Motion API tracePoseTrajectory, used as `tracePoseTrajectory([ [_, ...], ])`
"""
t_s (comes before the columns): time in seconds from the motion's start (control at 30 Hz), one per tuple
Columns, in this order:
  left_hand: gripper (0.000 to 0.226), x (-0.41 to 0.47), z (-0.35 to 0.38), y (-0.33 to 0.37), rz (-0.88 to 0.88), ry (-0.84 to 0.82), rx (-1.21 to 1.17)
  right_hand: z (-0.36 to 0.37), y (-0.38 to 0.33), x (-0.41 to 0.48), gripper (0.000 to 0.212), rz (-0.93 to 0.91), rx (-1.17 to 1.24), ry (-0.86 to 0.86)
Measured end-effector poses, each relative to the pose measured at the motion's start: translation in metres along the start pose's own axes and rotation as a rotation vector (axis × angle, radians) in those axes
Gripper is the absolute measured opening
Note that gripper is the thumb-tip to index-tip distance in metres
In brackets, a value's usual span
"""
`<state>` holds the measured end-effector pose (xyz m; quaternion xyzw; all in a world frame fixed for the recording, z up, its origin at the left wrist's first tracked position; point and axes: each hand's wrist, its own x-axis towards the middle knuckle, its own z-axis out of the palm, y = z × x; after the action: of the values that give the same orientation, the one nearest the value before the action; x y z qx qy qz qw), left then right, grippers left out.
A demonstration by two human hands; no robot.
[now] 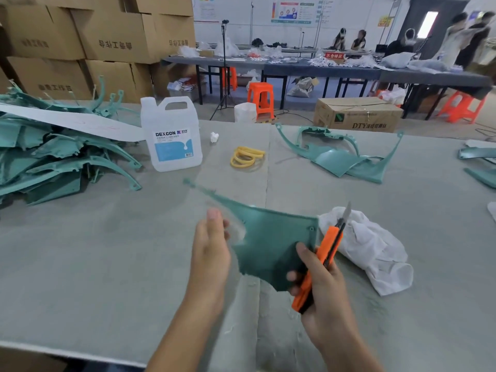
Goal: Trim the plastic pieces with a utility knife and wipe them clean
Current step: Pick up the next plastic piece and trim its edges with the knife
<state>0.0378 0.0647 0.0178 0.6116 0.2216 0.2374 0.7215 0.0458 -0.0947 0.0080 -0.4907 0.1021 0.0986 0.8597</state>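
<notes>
Teal plastic piece (273, 242) and orange utility knife (322, 261) are held together in the right hand (322, 288).
The knife handle is gripped by curled fingers, blade extended, and the piece is pinned under the thumb, above the near middle of the table (107, 264). The left hand (212, 245) is held open, fingers straight, just left of the piece; contact cannot be told. A white cloth (375, 248) is bunched just right of the knife.
</notes>
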Motion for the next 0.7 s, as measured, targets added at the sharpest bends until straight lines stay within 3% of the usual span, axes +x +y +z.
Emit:
tracePoseTrajectory([
  [0.07,0.081,-0.014,0.006,-0.017,-0.043,-0.065,0.0,0.006,0.007,-0.007,0.013,0.045,0.094,0.038],
  [0.2,0.043,-0.025,0.013,-0.031,-0.155,0.01,-0.037,0.014,0.024,-0.026,0.016,0.116,0.035,-0.073],
  [0.27,0.039,-0.017,0.01,-0.028,-0.191,0.1,-0.059,0.009,0.024,-0.032,0.021,0.108,-0.059,-0.153],
  [0.37,0.047,-0.005,-0.002,-0.019,-0.223,0.137,-0.099,-0.004,0.004,-0.028,0.032,-0.03,-0.304,-0.226],
  [0.47,0.054,0.001,-0.017,-0.01,-0.285,0.001,-0.104,-0.018,-0.026,-0.017,0.043,-0.247,-0.56,-0.209],
  [0.57,0.045,-0.001,-0.024,-0.005,-0.325,-0.097,-0.067,-0.025,-0.042,-0.008,0.051,-0.422,-0.876,-0.298],
  [0.7,0.041,-0.008,-0.022,-0.001,-0.344,-0.158,-0.11,-0.019,-0.048,-0.004,0.067,-0.514,-1.153,-0.382],
])
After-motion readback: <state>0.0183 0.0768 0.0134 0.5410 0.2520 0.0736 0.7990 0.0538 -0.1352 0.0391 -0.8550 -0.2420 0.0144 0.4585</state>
